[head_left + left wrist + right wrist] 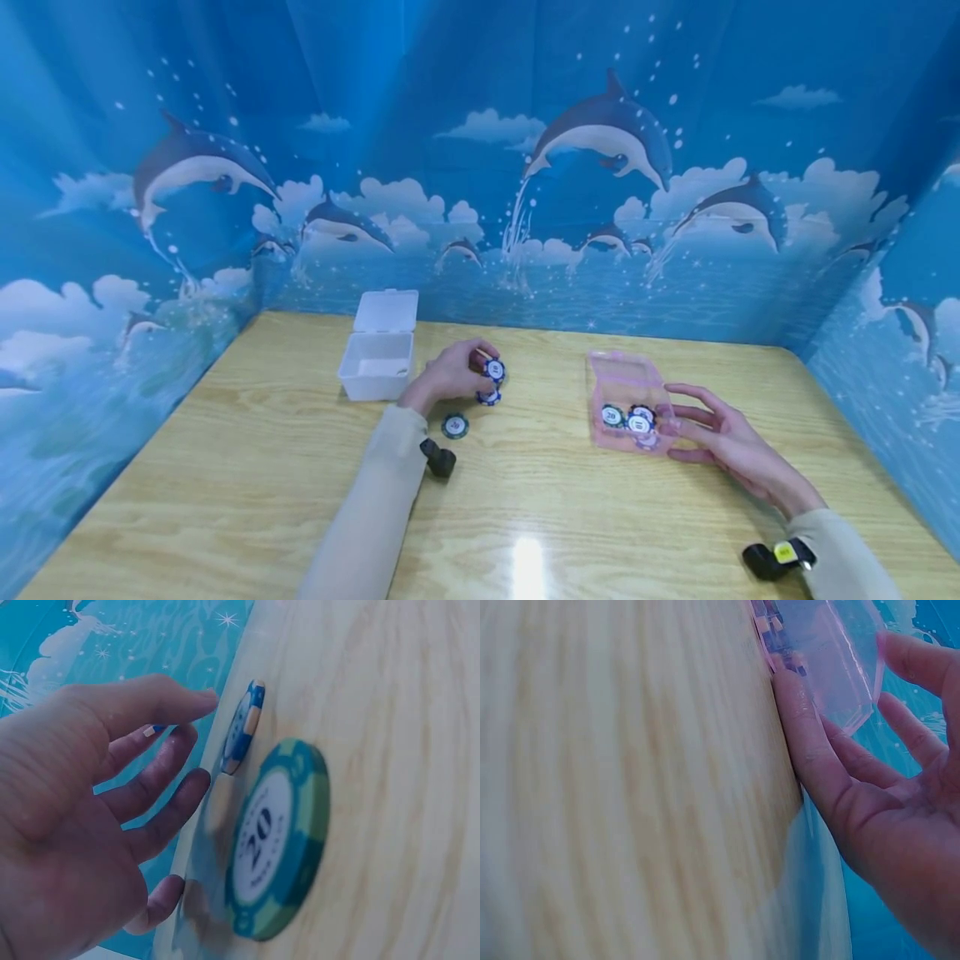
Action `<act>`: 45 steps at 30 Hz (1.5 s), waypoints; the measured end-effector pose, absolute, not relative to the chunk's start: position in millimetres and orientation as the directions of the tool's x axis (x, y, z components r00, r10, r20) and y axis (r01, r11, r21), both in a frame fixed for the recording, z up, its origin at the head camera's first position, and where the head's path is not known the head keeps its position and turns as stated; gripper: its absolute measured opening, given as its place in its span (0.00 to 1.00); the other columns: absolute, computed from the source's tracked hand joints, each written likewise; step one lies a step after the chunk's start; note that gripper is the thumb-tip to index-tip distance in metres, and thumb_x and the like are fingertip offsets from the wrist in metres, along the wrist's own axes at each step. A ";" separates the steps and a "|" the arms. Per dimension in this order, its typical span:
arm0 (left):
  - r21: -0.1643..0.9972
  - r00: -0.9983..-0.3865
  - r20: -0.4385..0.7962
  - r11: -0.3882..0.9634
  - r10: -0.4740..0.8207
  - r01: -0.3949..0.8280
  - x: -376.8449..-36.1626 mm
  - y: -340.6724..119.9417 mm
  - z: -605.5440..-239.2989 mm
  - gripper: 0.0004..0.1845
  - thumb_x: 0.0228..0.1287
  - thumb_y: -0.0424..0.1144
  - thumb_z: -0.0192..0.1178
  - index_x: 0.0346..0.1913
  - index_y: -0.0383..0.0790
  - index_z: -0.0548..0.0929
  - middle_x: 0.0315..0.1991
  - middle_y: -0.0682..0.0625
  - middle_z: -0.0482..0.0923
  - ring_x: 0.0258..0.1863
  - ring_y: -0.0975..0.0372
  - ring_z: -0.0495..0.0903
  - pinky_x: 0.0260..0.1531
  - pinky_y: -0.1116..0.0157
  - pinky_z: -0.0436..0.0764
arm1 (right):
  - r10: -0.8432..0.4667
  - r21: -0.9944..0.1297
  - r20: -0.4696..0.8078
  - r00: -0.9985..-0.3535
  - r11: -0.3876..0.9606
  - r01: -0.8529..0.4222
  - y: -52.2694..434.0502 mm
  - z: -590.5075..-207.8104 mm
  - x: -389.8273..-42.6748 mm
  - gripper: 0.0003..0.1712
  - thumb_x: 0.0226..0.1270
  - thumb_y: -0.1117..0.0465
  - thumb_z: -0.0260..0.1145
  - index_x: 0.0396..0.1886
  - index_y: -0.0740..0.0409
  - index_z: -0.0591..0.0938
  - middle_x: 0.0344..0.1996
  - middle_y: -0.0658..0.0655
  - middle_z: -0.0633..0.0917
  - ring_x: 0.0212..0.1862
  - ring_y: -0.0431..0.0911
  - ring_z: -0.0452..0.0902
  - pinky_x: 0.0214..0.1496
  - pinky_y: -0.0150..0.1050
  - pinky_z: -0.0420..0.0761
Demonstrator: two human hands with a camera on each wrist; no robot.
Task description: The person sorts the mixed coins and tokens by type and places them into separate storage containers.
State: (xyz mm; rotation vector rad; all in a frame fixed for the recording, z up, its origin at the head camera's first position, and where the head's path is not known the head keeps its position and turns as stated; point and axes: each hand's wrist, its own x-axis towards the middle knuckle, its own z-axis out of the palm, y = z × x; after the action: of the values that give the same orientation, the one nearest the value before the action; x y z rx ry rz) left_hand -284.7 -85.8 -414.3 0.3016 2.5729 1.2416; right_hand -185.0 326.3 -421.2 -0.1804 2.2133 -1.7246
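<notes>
In the head view my left hand (453, 371) pinches a blue-and-white poker chip (494, 370) at its fingertips. A second blue chip (489, 397) is just below it on the table. In the left wrist view, only a sliver of the held chip (154, 730) shows behind the thumb. A green chip marked 20 (262, 840) lies nearest that camera. My right hand (723, 437) rests its extended fingers against the right side of a clear pink box (597, 437). Several chips lie inside, among them a green 20 (612, 416) and a blue 10 (639, 425).
A white box (377, 387) with its lid (386, 312) raised stands left of my left hand. The wooden table (555, 500) ends at a blue dolphin-print curtain (465, 167) behind and at the sides.
</notes>
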 end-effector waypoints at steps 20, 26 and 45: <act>0.890 -0.949 -0.025 0.439 0.314 0.121 -282.9 -80.2 -410.3 0.25 0.62 0.36 0.72 0.62 0.46 0.78 0.51 0.47 0.81 0.52 0.56 0.82 0.55 0.56 0.84 | -0.311 -0.963 -0.154 -0.938 0.260 0.071 329.2 -422.7 -185.2 0.34 0.81 0.59 0.58 0.80 0.50 0.56 0.71 0.75 0.65 0.54 0.39 0.84 0.53 0.45 0.89; 0.906 -0.944 -0.012 0.404 0.331 0.130 -280.5 -75.2 -409.7 0.26 0.63 0.36 0.71 0.64 0.44 0.77 0.51 0.47 0.80 0.51 0.56 0.82 0.55 0.55 0.83 | -0.307 -0.962 -0.173 -0.936 0.255 0.094 328.4 -422.3 -185.1 0.36 0.81 0.57 0.58 0.81 0.50 0.54 0.74 0.79 0.58 0.55 0.37 0.83 0.53 0.45 0.89; 0.896 -0.928 0.019 0.405 0.373 0.181 -269.9 -54.5 -403.4 0.26 0.62 0.37 0.71 0.63 0.47 0.77 0.50 0.48 0.80 0.50 0.58 0.81 0.55 0.57 0.83 | -0.312 -0.965 -0.152 -0.938 0.251 0.072 329.5 -423.0 -185.2 0.35 0.80 0.59 0.58 0.80 0.50 0.56 0.73 0.79 0.60 0.54 0.38 0.84 0.54 0.45 0.89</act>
State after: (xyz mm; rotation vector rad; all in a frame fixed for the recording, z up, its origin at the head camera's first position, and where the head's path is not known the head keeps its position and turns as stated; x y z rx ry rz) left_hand -269.9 -54.5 -403.4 0.4935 2.4735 1.5422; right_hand -185.2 329.5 -423.0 -0.2209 2.2161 -1.7359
